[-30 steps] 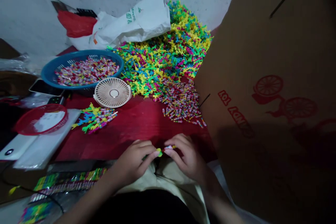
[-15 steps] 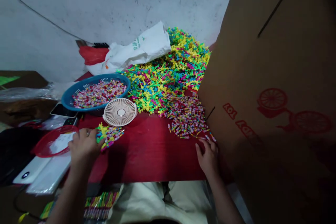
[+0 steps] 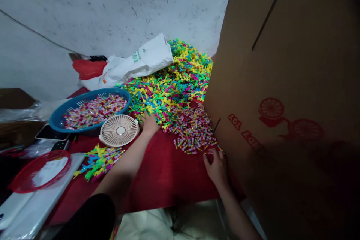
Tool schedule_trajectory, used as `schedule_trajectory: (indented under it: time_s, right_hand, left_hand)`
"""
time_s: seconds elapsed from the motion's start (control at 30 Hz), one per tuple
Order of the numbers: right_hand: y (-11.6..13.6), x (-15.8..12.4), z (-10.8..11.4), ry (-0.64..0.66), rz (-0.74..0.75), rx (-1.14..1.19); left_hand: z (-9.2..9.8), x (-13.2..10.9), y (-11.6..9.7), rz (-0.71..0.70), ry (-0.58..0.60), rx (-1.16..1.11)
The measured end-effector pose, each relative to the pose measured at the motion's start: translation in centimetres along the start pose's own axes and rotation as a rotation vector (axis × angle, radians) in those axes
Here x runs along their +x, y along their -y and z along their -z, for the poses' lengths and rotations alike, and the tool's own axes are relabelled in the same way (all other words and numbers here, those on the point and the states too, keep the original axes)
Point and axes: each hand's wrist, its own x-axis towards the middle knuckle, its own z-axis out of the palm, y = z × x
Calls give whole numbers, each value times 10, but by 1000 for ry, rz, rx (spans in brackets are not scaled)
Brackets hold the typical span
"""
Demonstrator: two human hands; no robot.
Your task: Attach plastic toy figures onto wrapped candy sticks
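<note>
Head view: the left hand (image 3: 149,123) reaches far forward across the red surface (image 3: 168,174), its fingers pushed into the near edge of the big heap of coloured plastic pieces (image 3: 174,82). The pieces hide the fingertips, so I cannot tell whether they are spread or closed on a piece. The right hand (image 3: 216,163) lies nearer the body, with its fingers curled and their tips touching the near edge of the pile of small wrapped sweets (image 3: 192,131). Whether they pinch one sweet cannot be made out. The two hands are well apart, and the sweet pile lies between them, just in front of the heap.

Close against the right hand stands a tall cardboard box (image 3: 281,63) with a red bicycle print; it walls off the whole right side and touches the sweet pile. Just left of the left hand a small round fan (image 3: 119,130) lies face up. Behind the fan is a blue basket (image 3: 56,122) filled with more wrapped sweets. A small bunch of assembled pieces (image 3: 97,159) lies near the left forearm. A red basket (image 3: 17,187) sits at the far left edge. A white bag (image 3: 140,62) rests on the back of the heap, against the wall.
</note>
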Motion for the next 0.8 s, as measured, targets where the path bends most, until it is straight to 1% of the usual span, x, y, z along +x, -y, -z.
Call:
schedule_trajectory:
  time_s: [0.07,0.1,0.13,0.2,0.27,0.43,0.5,0.63,0.7,0.73,0.8]
  right_hand:
    - [0,0,0,4,-8,10]
    - [1,0,1,6,-9,11]
    - [1,0,2,8,-8,8]
    - [2,-1,4,14,-5,-6]
    - [3,0,5,26,-2,-17]
    - [4,0,6,22,10,-38]
    - [4,0,7,22,15,-14]
    - [3,1,9,65,15,81]
    - [3,1,10,79,15,91]
    - [3,0,10,82,11,86]
    - [3,0,9,84,-3,79]
  left_hand:
    - [-3,26,4,68,61,-5]
    - [-5,32,5,77,84,-5]
    - [-8,35,7,69,100,-4]
    - [-14,29,8,29,114,4]
    - [-21,12,9,-17,108,13]
    - [-30,-45,14,-118,84,15]
    - [-30,-67,16,-161,90,1]
    - [-26,-109,16,-271,120,-53]
    - [-25,-128,17,-312,125,-82]
    - [-24,-137,18,-324,115,-95]
    - [-23,-154,20,-336,51,-118]
